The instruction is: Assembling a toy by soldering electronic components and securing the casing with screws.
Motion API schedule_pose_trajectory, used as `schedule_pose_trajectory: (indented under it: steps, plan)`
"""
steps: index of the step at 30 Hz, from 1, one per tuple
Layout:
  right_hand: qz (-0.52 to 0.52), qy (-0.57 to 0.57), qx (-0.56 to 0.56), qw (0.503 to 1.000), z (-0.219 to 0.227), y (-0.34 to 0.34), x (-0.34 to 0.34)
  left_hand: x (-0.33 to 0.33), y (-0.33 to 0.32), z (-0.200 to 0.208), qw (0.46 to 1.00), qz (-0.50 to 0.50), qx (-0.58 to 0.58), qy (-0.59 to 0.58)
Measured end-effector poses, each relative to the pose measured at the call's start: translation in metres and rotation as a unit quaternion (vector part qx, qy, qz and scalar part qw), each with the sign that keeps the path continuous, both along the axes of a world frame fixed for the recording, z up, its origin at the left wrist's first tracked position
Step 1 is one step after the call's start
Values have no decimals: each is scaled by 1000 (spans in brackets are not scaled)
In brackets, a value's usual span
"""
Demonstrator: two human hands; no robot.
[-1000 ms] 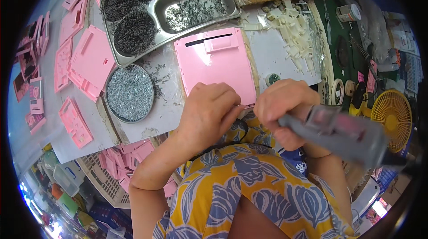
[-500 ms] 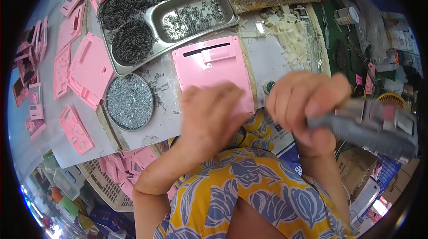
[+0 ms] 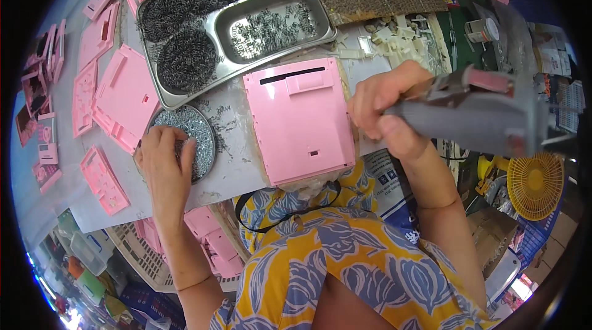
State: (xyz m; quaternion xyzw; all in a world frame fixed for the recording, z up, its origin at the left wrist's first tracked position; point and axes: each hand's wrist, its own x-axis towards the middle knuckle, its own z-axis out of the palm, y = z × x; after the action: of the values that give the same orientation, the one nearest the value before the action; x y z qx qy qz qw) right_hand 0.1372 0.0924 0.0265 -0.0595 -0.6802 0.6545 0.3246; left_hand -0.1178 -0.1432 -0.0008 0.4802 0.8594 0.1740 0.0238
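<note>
My left hand (image 3: pixel 166 156) is at the round metal dish (image 3: pixel 210 160) full of small silvery screws (image 3: pixel 198 128). Its fingers are curled, with the thumb and index tips close together over the screws; whatever is between them is too small to make out. My right hand (image 3: pixel 394 108) grips a grey handheld power tool (image 3: pixel 472 123), shaped like an electric screwdriver, tilted sideways with its rear end towards the right. Between my hands lies a flat pink plastic casing (image 3: pixel 302 126) with a dark slot near its far edge and a small square hole near me. Neither hand touches it.
A steel tray (image 3: pixel 225 52) of small dark springs stands behind the casing. More pink panels (image 3: pixel 126 93) lie at the left, and white plastic parts (image 3: pixel 404 40) at the far right. A pale basket (image 3: pixel 132 250) of pink pieces sits below the table edge; a yellow fan (image 3: pixel 535 185) is at right.
My left hand has moved left from over the pink casing to the screw dish. My right hand has shifted slightly up and left, and the tool has swung upward with it.
</note>
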Motion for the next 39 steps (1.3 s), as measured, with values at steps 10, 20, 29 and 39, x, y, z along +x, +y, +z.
schedule_pose_trajectory:
  steps: [10,20,29,39]
  plan:
    - [2,59,-45,997,52,6,-3,-28,5,-1,997,28,13,74]
    - [-3,54,-59,997,51,3,-8,-33,16,6,984,138,90,-61]
    - [111,102,-108,983,63,-14,-16,95,68,26,924,-242,184,-233]
    - [110,106,-118,981,54,-19,-20,97,79,25,909,-267,183,-262]
